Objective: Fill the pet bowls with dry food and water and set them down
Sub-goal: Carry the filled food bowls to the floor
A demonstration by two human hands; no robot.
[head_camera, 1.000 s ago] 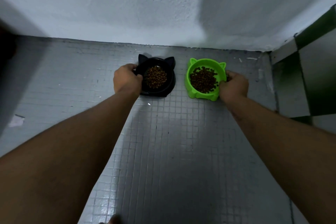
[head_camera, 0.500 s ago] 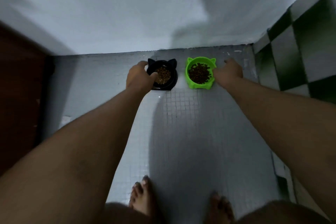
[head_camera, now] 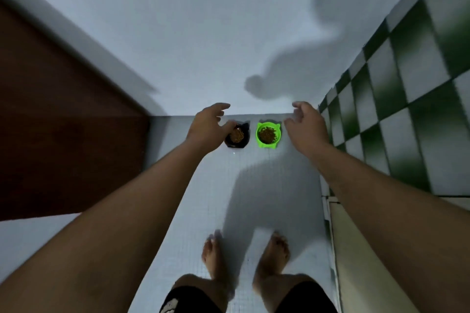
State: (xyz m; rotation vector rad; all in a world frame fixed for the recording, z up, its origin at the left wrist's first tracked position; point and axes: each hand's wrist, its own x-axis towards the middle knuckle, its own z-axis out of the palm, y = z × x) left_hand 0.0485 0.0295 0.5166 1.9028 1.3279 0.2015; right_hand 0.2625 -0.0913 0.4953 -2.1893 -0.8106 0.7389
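Both hands — left (head_camera: 206,123), right (head_camera: 306,124) — hang open and empty above the kibble-filled black bowl (head_camera: 237,138) and green bowl (head_camera: 268,134).

Brown door (head_camera: 63,122) — checkered tile wall (head_camera: 407,99)

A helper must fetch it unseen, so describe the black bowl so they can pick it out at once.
Find the white back wall where it meets the grey floor. Two cat-eared bowls of kibble sit side by side at its foot. The black bowl is the left one, farther from the green-checked wall; its neighbour, the green bowl, is bright lime.
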